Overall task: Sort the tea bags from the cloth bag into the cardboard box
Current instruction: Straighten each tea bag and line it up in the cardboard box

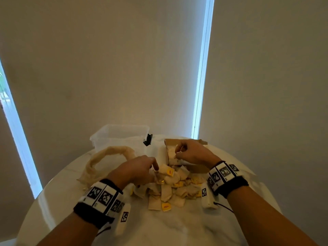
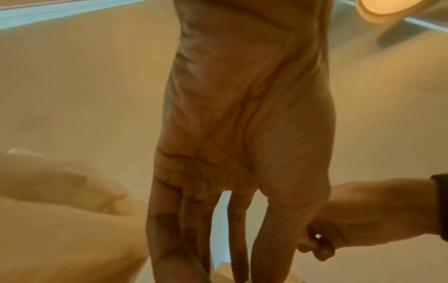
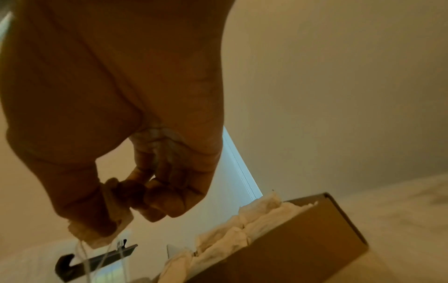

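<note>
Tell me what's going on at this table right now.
A person is moving tea bags into a cardboard box. The right hand pinches one tea bag above the box, which already holds many. The left hand reaches into the loose pile on the table. The cloth bag lies slack to the left.

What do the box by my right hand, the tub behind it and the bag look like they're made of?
Box: plain brown cardboard, matte, with folded flaps. Tub: clear plastic, seemingly rigid; the table shows through. Bag: soft beige cloth, probably cotton; it lies limp and wrinkled.
</note>
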`<state>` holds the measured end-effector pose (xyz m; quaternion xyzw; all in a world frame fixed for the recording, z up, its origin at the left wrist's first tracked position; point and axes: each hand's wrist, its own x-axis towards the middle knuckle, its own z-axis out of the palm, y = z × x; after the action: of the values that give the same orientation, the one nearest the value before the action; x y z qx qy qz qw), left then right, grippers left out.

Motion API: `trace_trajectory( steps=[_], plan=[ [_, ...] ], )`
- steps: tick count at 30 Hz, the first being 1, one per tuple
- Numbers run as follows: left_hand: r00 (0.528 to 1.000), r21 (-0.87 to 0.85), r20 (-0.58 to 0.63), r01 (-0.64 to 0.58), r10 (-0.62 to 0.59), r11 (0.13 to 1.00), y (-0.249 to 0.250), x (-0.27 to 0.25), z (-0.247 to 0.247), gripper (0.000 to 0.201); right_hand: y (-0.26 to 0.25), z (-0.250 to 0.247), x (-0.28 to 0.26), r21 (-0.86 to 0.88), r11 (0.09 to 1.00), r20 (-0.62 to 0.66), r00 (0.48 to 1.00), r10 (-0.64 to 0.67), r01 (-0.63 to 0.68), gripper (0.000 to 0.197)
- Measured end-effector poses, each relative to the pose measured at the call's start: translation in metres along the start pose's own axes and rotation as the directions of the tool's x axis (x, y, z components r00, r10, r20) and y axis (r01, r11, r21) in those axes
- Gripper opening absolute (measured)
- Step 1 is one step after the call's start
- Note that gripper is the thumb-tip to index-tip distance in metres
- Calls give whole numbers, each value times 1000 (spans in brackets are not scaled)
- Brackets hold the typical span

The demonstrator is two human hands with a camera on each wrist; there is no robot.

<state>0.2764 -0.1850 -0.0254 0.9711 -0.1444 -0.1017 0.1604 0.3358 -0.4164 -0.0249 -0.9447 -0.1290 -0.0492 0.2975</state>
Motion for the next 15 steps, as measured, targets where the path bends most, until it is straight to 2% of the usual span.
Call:
trace_trajectory(
  steps=[3,5,9,12,15],
  plan=[
    [995,146,43,81,-88,986,9,10,0,38,3,1,-18,177,984,-35,999,-14,20,12],
    [992,174,31,116,-123,978,11,17,1,36,3,5,-27,226,974,-20,1000,-17,21,13],
    [990,187,-45,138,-132,973,8,28,5,29,7,15,-34,179,984,163,986,-29,-1,13],
    [988,122,-98,129,-117,984,3,34,3,23,14,12,-40,181,983,323,945,-55,-5,17],
    [989,-3,-117,91,-90,996,0,30,-10,16,16,3,-40,139,990,355,933,-50,0,24]
  ],
)
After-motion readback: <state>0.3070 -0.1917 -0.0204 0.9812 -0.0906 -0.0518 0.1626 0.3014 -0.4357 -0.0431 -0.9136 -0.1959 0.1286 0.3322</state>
